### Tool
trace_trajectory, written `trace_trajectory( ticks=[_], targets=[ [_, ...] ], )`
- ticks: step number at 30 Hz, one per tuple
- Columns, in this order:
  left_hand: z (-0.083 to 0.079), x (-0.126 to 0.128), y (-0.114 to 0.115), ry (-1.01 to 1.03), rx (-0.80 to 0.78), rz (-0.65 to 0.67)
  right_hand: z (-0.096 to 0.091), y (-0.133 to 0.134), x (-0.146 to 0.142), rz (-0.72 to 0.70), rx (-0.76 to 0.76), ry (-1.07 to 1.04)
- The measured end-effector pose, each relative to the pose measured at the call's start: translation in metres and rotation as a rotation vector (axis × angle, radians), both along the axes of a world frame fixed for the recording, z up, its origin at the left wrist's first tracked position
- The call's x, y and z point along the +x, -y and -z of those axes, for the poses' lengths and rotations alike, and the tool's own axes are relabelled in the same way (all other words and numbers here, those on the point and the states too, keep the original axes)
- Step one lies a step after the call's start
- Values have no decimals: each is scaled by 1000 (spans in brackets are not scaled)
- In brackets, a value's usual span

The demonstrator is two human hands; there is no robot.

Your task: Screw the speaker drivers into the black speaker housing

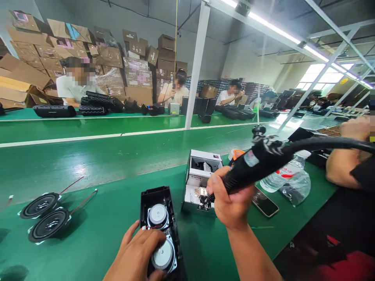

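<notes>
A black speaker housing (159,195) lies on the green bench with two round silver speaker magnets (158,214) set in it. My left hand (136,253) rests on the housing between the two magnets, fingers curled on a thin red wire. My right hand (230,199) is wrapped round a black corded power tool (258,162), its tip pointing down at a small white box unit (199,175) just right of the housing.
Two loose black speaker cones (43,214) with red wires lie at the left. A phone (265,205), a plastic water bottle (288,175) and a co-worker's arm (348,164) are at the right. Other people sit beyond the conveyor, with stacked cartons behind them.
</notes>
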State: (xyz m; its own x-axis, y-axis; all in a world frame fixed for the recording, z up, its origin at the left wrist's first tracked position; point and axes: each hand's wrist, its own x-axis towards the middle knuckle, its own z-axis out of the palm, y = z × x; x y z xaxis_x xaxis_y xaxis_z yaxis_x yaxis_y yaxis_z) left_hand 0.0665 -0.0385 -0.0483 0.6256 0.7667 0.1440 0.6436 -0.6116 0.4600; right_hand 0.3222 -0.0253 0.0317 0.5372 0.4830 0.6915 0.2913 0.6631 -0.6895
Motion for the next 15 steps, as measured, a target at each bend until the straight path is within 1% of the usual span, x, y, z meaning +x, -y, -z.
trace_trajectory(
  ticks=[2,4,6,8,9,11,13,15],
  targets=[
    [-7,5,-3,15,-80,-37,6,-3,0,4,-25,-13],
    [-14,8,-5,33,-156,-56,7,-2,-5,-12,-64,-45],
    [-17,9,-4,50,-215,-63,5,6,-15,-90,-159,-86],
    [-18,8,-3,67,-248,-63,0,18,-27,-222,-246,-178],
    [-18,8,-2,74,-258,-56,-2,26,-34,-283,-255,-234],
    [-16,8,-1,87,-269,-42,-6,42,-47,-370,-214,-332],
    [-15,8,-1,95,-276,-36,-7,57,-59,-421,-155,-365],
    [-15,9,0,96,-279,-34,-3,67,-67,-469,-134,-367]
  ],
)
